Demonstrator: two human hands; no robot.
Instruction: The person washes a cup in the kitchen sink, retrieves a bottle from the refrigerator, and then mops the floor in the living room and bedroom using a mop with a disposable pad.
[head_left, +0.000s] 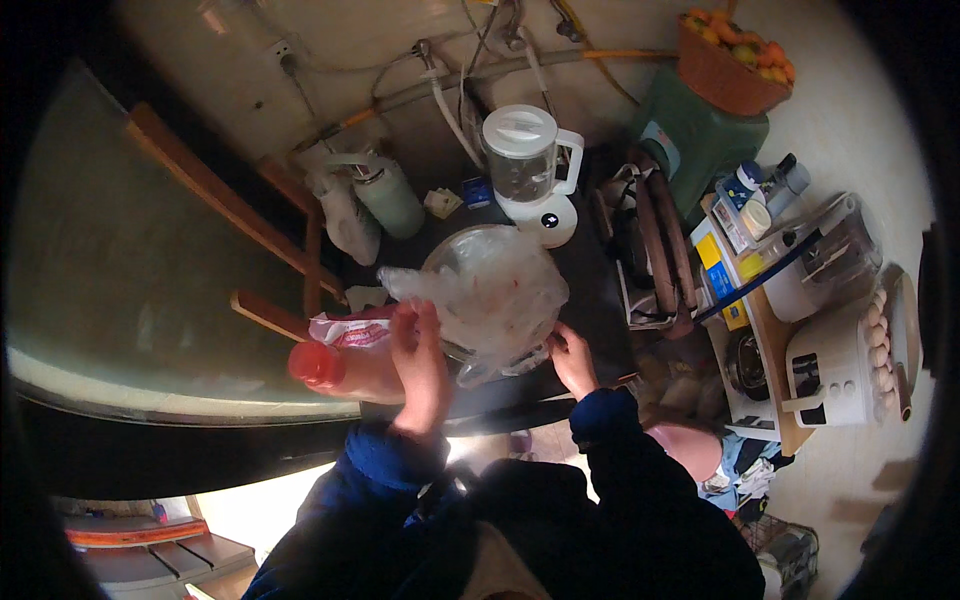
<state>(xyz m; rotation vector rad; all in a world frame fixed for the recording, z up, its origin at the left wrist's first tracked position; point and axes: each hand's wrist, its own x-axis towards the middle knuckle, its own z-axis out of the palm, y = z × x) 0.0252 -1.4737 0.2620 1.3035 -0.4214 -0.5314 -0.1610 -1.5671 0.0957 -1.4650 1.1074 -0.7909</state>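
Observation:
A clear plastic bag (499, 289) lies crumpled over a round bowl (450, 251) on the dark tabletop. My right hand (574, 360) is at the lower right of the bag, its fingertips at the bag's edge; whether they pinch it cannot be made out. My left hand (420, 360) is raised at the bag's left side, slightly blurred, and partly hides a bottle with a red cap (316, 365). That bottle lies on its side with the cap pointing left. Beside it is a pink and white packet (352, 330) bearing writing.
A white electric kettle (521, 161) stands behind the bowl, a pale green bottle (390, 196) to its left. A brown bag (656, 247) is at the right, near a shelf (780, 360) with a rice cooker (832, 367). An orange basket (727, 71) of fruit sits on a green container (697, 142).

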